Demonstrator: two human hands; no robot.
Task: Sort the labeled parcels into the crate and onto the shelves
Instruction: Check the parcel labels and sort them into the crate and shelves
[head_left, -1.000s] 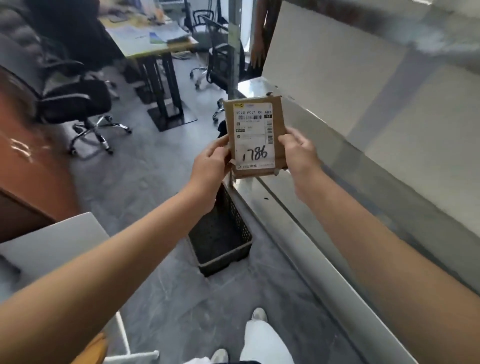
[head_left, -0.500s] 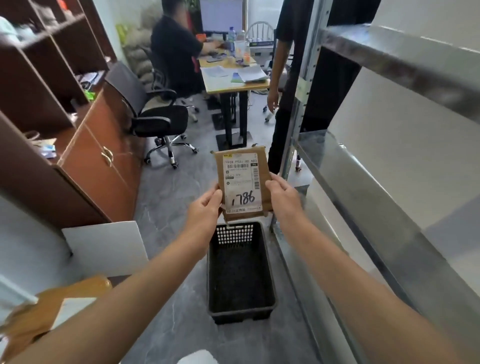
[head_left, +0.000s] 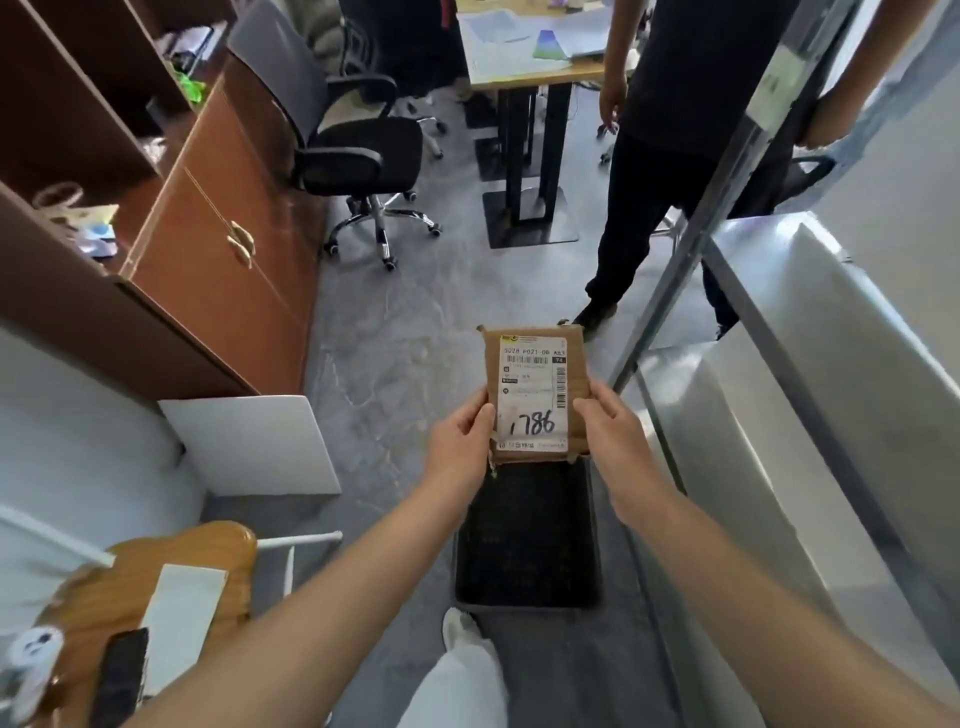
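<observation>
Grey stone-patterned floor (head_left: 395, 364) ran through an office-like room in the head view, with a brown wooden cabinet (head_left: 218, 260) along the left side and a black office chair (head_left: 363, 150) just beyond it. Farther back stood a worktop (head_left: 524, 83) covered with papers, and a person in dark clothes (head_left: 670, 156) stood beside it, near the upright post of the metal shelves (head_left: 810, 332) that filled the right side. A white board (head_left: 254, 447) leaned against the wall at lower left, and below it a wooden seat (head_left: 156, 571) carried a flat white item (head_left: 182, 608) and a black phone (head_left: 122, 675). A black crate (head_left: 524, 605) sat on the floor just beside the shelves, straight ahead of the wearer's white shoe (head_left: 457, 626). Both hands were raised above the crate's far end, apart from each other and clamped on the same thing: the left hand (head_left: 460, 447) gripped the left edge of a brown cardboard parcel (head_left: 535, 343) and the right hand (head_left: 613, 431) gripped its right edge, thumbs on the front face. The parcel was held nearly upright in the air, facing the camera, its lower edge overlapping the crate's far rim in the view. Its white label (head_left: 532, 410) showed barcodes, small print and the handwritten number 1786.
</observation>
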